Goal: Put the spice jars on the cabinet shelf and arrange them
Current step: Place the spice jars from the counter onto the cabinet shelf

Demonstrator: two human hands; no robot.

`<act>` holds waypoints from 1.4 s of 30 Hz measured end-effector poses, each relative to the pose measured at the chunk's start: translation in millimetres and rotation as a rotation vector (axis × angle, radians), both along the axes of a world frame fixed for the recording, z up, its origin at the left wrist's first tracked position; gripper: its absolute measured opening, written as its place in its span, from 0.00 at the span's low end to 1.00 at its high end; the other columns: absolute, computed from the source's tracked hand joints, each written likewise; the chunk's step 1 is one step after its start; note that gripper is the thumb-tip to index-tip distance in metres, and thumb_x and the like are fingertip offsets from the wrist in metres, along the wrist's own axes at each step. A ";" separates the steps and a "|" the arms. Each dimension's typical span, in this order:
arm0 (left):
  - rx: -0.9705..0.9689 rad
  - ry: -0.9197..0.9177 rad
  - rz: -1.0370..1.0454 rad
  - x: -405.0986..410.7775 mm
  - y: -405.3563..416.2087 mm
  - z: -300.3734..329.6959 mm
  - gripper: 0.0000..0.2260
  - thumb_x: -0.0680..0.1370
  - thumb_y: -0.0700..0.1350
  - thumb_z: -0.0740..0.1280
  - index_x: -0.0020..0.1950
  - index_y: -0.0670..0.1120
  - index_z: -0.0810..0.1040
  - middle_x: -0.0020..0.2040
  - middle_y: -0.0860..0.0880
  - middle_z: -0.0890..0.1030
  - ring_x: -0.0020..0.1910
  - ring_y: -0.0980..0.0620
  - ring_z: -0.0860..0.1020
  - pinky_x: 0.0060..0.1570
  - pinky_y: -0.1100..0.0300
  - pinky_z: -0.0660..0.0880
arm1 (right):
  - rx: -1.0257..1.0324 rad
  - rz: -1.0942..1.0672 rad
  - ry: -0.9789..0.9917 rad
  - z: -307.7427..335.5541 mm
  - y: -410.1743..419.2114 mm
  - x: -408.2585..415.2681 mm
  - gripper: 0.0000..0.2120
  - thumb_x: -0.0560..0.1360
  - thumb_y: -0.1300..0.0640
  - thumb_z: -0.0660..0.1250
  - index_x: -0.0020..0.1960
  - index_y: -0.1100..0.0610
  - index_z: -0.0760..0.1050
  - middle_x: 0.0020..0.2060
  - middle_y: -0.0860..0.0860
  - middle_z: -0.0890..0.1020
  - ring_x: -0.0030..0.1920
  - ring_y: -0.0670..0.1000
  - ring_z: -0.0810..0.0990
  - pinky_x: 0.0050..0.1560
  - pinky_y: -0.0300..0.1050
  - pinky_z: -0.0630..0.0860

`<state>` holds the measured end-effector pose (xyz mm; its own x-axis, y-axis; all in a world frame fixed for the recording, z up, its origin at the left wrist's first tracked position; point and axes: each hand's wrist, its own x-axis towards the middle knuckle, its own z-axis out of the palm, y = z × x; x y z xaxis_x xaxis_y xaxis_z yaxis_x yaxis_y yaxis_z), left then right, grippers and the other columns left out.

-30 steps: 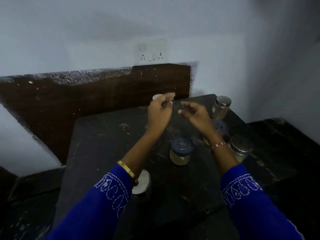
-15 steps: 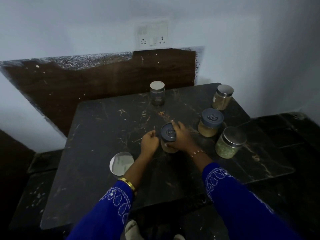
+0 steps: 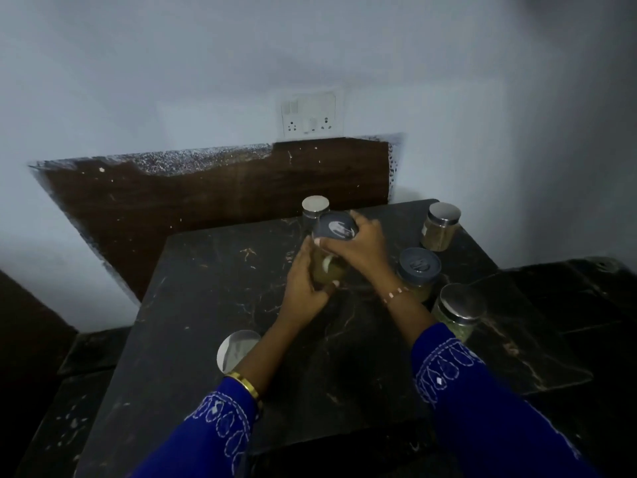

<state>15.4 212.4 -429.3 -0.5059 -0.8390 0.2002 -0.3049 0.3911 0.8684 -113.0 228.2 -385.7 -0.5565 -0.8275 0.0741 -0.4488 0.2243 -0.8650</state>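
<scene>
Lifted blue-lidded jar [image 3: 332,250], apparently six jars

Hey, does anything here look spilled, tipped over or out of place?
Nothing spilled or tipped. The jars on the dark slab stand upright with lids on. Both hands grip one blue-lidded jar, apparently lifted. The backsplash's top edge looks ragged and speckled white.

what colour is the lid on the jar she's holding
Dark grey-blue lid with a pale mark on top, seen in the head view.
</scene>
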 end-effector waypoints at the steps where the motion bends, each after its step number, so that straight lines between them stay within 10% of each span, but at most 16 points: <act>1: -0.077 -0.013 0.011 -2.3 -5.3 3.6 0.42 0.68 0.50 0.72 0.76 0.44 0.53 0.74 0.46 0.62 0.73 0.50 0.63 0.72 0.48 0.63 | -0.023 -0.007 -0.015 11.4 -1.9 1.0 0.44 0.63 0.45 0.76 0.73 0.55 0.60 0.63 0.56 0.66 0.63 0.56 0.70 0.63 0.49 0.73; 8: -0.131 0.193 0.177 -6.6 -23.1 51.2 0.43 0.61 0.56 0.76 0.71 0.50 0.60 0.65 0.49 0.71 0.62 0.53 0.72 0.57 0.59 0.75 | -0.227 0.164 -0.263 71.8 4.9 -4.3 0.30 0.72 0.46 0.68 0.69 0.59 0.68 0.58 0.52 0.77 0.55 0.50 0.78 0.51 0.39 0.78; 14: 0.141 0.426 0.011 -2.2 -34.8 75.8 0.38 0.61 0.57 0.74 0.68 0.46 0.68 0.62 0.40 0.75 0.59 0.42 0.77 0.56 0.47 0.77 | -0.284 0.419 -0.543 69.3 14.9 -20.7 0.12 0.79 0.57 0.59 0.60 0.55 0.74 0.52 0.51 0.80 0.52 0.49 0.79 0.47 0.41 0.76; 25: 0.275 0.609 0.049 14.7 -54.1 102.5 0.17 0.78 0.54 0.55 0.55 0.45 0.76 0.57 0.35 0.77 0.54 0.39 0.76 0.51 0.48 0.74 | -0.423 0.512 -0.509 75.9 -1.7 -5.5 0.30 0.71 0.69 0.67 0.71 0.54 0.65 0.56 0.51 0.79 0.57 0.52 0.78 0.56 0.50 0.77; 42: -0.025 0.605 -0.053 17.6 -142.5 191.9 0.14 0.80 0.55 0.54 0.57 0.49 0.73 0.52 0.47 0.80 0.51 0.49 0.80 0.52 0.52 0.79 | -0.573 0.428 -0.396 153.5 -84.3 25.4 0.33 0.71 0.65 0.69 0.73 0.55 0.61 0.61 0.57 0.77 0.60 0.53 0.78 0.57 0.44 0.78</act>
